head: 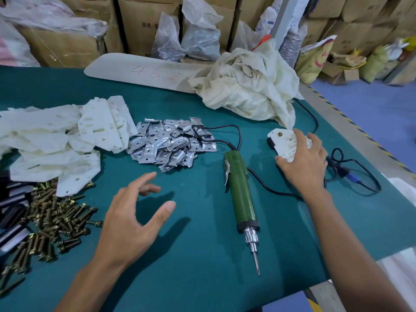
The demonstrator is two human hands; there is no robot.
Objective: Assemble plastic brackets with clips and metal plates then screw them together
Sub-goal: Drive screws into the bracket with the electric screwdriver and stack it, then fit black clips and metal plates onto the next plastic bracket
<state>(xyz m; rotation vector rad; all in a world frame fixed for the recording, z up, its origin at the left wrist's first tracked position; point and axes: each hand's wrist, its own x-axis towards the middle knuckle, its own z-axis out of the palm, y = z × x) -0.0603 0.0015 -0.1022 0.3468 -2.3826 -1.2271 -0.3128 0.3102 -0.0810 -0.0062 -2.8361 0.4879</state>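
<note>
Green screwdriver [240, 190], teal table [202, 221], silver plates [171, 143]

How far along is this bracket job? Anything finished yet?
Done: the white bracket gripped by the right hand already carries a brass screw, so one looks assembled. In hand: little else; the left hand hovers open and the green screwdriver lies on the table. Left: heaps of loose brackets, metal plates and screws.
</note>
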